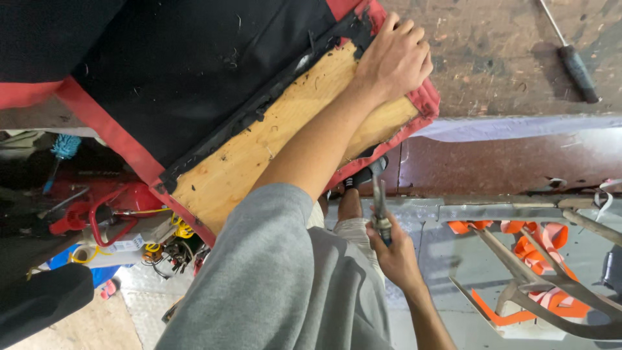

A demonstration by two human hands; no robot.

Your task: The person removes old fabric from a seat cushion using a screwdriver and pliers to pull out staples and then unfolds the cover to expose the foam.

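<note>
From the head camera, your left hand [394, 57] presses flat, fingers curled, on the far corner of the upturned seat panel [259, 142], where the red-and-black upholstery [162, 71] meets the bare plywood base [246, 162]; it holds nothing, only pins the piece to the worn wooden surface [492, 58]. Your right hand [392, 256] hangs low beside your leg, closed around a pair of pliers [379, 201] with the jaws pointing up. The panel overhangs the surface's edge toward you, so leaning hard on that corner could tip or slide it. Bringing the pliers up blind risks nicking your left forearm or knuckles, and loose staples in the torn black edging [259, 104] could prick your fingertips. The screwdriver [573, 61] lies well apart.
</note>
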